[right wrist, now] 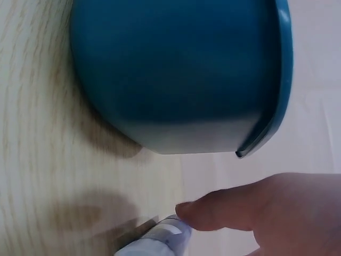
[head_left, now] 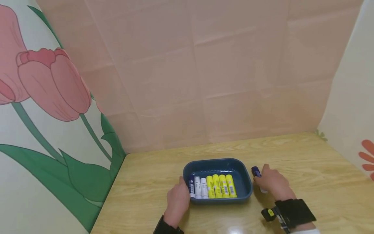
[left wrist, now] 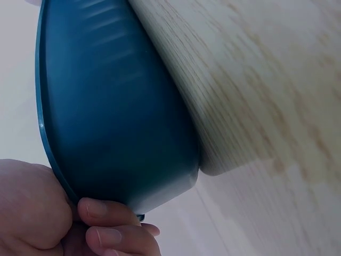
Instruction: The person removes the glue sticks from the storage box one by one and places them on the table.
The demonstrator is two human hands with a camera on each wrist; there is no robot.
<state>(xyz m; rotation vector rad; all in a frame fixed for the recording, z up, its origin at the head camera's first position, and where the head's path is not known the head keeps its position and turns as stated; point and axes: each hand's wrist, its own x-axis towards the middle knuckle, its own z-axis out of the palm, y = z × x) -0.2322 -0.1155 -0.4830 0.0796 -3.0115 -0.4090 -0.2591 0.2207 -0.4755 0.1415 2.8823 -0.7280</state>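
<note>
Head view: the blue tray [head_left: 217, 169] sits on the desk [head_left: 306, 162], holding a row of sticks: one dark-capped, two white [head_left: 201, 187] and four yellow [head_left: 221, 186]. Their labels are too small to read. The left hand [head_left: 178, 201] is at the tray's 9 o'clock edge; in the left wrist view its curled fingers [left wrist: 106, 216] touch the tray's rim [left wrist: 56, 170], though a firm grip cannot be confirmed. The right hand [head_left: 273, 183] lies on the desk at the tray's 3 o'clock, fingers curled over a blue-capped stick [head_left: 256, 171]; the hand hides most of its body. The right wrist view shows only the stick's tip [right wrist: 165, 237], under a fingertip [right wrist: 200, 213], cut off by the frame. Pink backing and a tulip-printed panel [head_left: 49, 97] stand behind.
</note>
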